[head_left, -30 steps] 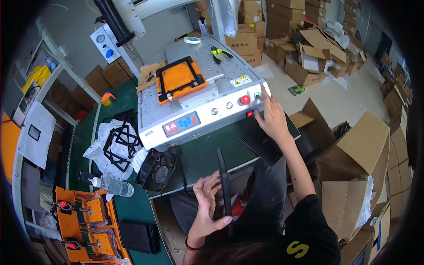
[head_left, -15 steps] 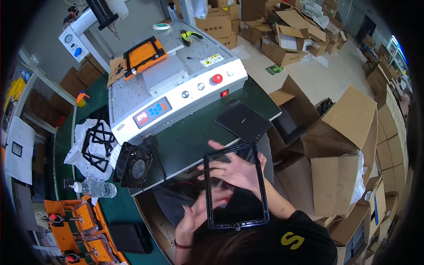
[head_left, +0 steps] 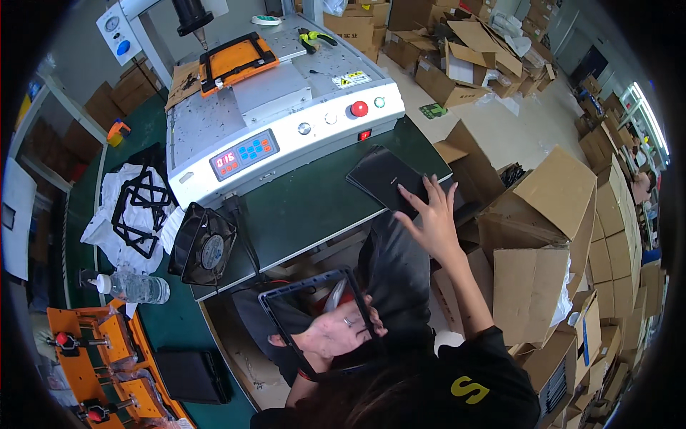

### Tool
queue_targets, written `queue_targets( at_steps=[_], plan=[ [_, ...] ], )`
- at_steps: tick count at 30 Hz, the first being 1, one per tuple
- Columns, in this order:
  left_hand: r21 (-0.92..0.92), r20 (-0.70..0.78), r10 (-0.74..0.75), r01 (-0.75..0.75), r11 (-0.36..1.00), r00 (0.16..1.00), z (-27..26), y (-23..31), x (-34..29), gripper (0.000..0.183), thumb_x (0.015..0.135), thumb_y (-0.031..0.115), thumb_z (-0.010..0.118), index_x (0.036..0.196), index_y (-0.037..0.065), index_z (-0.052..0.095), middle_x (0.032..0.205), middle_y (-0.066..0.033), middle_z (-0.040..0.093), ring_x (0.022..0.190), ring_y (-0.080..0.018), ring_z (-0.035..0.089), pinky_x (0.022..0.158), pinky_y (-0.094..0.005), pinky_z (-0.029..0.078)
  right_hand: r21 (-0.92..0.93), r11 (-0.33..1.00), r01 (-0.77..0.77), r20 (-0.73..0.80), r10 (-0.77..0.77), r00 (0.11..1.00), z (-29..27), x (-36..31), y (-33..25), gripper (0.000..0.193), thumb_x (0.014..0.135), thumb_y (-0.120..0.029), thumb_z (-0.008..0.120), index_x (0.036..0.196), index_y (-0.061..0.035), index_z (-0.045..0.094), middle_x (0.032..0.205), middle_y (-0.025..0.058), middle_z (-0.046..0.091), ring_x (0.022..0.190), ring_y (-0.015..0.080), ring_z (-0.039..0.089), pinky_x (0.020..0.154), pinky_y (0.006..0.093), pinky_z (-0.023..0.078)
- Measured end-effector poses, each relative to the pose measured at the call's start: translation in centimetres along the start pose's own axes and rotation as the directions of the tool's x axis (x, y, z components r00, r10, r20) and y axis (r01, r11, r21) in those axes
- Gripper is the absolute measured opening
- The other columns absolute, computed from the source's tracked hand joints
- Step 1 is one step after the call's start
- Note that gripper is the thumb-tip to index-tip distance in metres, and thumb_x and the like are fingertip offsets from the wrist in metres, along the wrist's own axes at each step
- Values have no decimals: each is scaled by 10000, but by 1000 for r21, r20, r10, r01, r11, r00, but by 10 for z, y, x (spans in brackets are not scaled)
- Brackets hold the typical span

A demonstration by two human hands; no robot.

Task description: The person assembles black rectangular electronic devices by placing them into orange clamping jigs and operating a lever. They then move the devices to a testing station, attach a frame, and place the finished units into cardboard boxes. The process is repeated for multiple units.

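Note:
My left hand point(head_left: 332, 332) holds a black rectangular plastic frame point(head_left: 306, 282) above my lap. The palm shows through its opening, and the fingers curl round the right-hand bar. The lower end of the frame is dark against my clothing. My right hand point(head_left: 434, 218) is stretched out with fingers spread at the near right edge of a small stack of flat black panels point(head_left: 382, 175). Its fingertips are over or touching the top panel; I cannot tell which. The stack lies on the green bench's right corner, in front of the white machine point(head_left: 286, 154).
An orange fixture point(head_left: 239, 61) with a black frame sits on the machine, under its driver head point(head_left: 193, 18). Pliers point(head_left: 314, 39) lie behind. Leftward are a fan point(head_left: 207, 247), several black frames point(head_left: 139, 207), a bottle point(head_left: 139, 287) and orange clamps point(head_left: 114, 343). Open cartons point(head_left: 532, 286) stand right.
My right hand has left the black frame and reached forward to the black panels. My left hand now grips the frame, which has moved left and tilted. The whole view has shifted slightly.

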State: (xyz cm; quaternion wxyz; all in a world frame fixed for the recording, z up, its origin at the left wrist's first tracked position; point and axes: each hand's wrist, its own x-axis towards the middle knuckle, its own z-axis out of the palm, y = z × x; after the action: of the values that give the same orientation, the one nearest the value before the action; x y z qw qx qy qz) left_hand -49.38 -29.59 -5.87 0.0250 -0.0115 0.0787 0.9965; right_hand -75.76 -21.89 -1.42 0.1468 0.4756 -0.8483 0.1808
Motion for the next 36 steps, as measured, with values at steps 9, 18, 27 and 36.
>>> queue_targets(
  at_steps=[9, 18, 27, 36],
  plan=[
    [94, 60, 291, -295, 951, 955, -2, 18, -5, 1369, 425, 759, 667, 1400, -60, 164, 1328, -242, 358, 1262, -358, 340, 1107, -501, 198, 38, 999, 34, 98, -37, 995, -19, 7, -7, 633, 691, -388, 730, 1233, -115, 548, 1183, 271, 502, 1130, 397, 463, 1038, 575, 238],
    [384, 4, 686, -634, 671, 728, 24, 48, 33, 1267, 607, 778, 588, 1400, -97, 128, 1443, -226, 228, 1321, -367, 266, 1123, -425, 176, 920, 221, -325, 359, -135, 924, -58, 29, -22, 641, 686, -294, 683, 1242, -21, 520, 1165, 148, 542, 1118, 241, 483, 970, 369, 372],
    [568, -107, 718, -550, 612, 688, 23, 38, 21, 1184, 593, 848, 505, 1430, 73, 187, 1427, -161, 277, 1311, -325, 310, 1082, -455, 283, 702, 707, 80, 33, -144, 989, -40, -29, -123, 765, 458, -320, 772, 1174, -105, 608, 1193, 204, 421, 1081, 342, 388, 957, 444, 315],
    [515, 73, 744, -664, 543, 664, 40, 47, 40, 1195, 606, 896, 397, 1465, 115, 113, 1469, -205, 188, 1325, -370, 277, 1080, -485, 281, 648, 751, 129, -23, -150, 988, -30, -35, -133, 775, 464, -386, 753, 1156, -67, 612, 1185, 222, 441, 1085, 345, 426, 940, 436, 346]
  ],
)
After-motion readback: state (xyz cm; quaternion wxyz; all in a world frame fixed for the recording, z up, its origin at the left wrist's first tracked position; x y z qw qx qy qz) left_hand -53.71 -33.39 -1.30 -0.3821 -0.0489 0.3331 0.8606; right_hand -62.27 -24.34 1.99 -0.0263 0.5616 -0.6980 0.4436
